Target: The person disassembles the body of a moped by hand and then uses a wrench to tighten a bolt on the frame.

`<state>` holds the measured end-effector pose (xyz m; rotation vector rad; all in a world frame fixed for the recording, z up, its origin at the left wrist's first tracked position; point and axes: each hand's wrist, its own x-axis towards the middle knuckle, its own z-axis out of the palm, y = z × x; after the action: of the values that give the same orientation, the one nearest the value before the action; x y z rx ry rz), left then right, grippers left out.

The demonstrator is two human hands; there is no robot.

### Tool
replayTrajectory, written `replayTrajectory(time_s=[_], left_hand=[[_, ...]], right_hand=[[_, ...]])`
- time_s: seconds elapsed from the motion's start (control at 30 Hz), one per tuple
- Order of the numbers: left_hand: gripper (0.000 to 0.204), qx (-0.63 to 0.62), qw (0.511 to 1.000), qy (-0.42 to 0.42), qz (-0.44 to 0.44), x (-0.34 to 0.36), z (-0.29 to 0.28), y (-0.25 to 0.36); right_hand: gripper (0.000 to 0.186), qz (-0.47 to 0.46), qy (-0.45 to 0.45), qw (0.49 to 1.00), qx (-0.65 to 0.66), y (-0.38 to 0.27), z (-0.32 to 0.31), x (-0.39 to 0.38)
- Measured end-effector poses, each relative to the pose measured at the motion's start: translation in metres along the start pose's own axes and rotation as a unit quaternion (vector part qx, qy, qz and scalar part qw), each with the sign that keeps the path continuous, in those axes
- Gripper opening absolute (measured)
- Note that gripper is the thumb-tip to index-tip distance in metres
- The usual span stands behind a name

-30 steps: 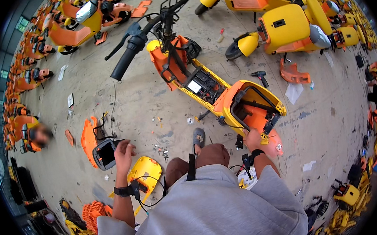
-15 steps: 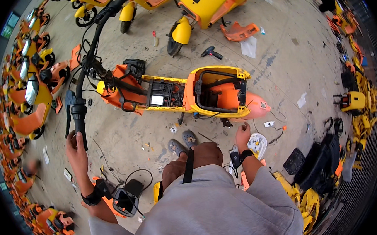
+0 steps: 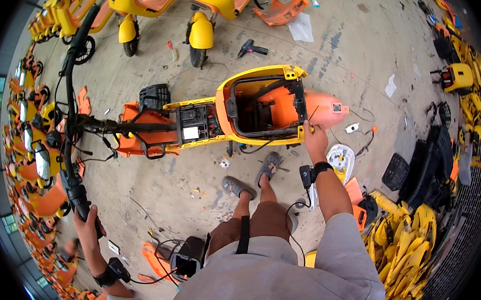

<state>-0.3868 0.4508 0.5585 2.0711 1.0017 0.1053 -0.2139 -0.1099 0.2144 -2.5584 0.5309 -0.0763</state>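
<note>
A partly stripped electric scooter (image 3: 195, 139) in yellow and orange stands across in front of me, with its open seat tub toward the right. My left hand (image 3: 88, 223) is wrapped round the black handlebar grip (image 3: 78, 200) at the left. At the tub's rear corner, my right hand (image 3: 317, 140) has its fingers curled against the yellow rim (image 3: 284, 141). A thin dark line shows just beyond those fingertips; whether they hold it I cannot make out. Behind the tub juts a pinkish-orange rear fender (image 3: 324, 108).
A cordless drill (image 3: 252, 48) lies on the floor beyond the scooter, near an orange panel (image 3: 281, 11). Parked yellow scooters (image 3: 201, 33) stand farther off. Yellow panels (image 3: 406, 244) are heaped at the lower right beside black parts (image 3: 425, 159). A grey-black housing (image 3: 188, 257) lies near my left.
My right hand has risen from beside the scooter to its rear rim. The handlebar grip, with my left hand on it, sits lower and farther left. The whole view has shifted.
</note>
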Motion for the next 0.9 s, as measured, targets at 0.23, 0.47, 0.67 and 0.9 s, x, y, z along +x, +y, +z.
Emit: replayTrajectory(time_s=[0.23, 0.47, 0.67, 0.9], left_hand=[[0.030, 0.039, 0.998, 0.031, -0.049, -0.012, -0.002, -0.001], [0.031, 0.044, 0.998, 0.013, -0.041, -0.011, -0.002, -0.007], [0.023, 0.025, 0.998, 0.034, -0.043, -0.017, 0.004, 0.000], [0.027, -0.042, 0.995, -0.052, -0.078, -0.009, -0.005, 0.006]], right_hand=[[0.033, -0.034, 0.015, 0.999, 0.040, 0.015, -0.016, -0.056], [0.029, -0.225, 0.076, 0.971, 0.013, 0.025, -0.021, -0.041], [0.037, -0.116, -0.124, 0.983, 0.069, 0.018, -0.028, -0.017], [0.055, 0.018, -0.279, 0.960, -0.016, -0.013, -0.043, 0.018]])
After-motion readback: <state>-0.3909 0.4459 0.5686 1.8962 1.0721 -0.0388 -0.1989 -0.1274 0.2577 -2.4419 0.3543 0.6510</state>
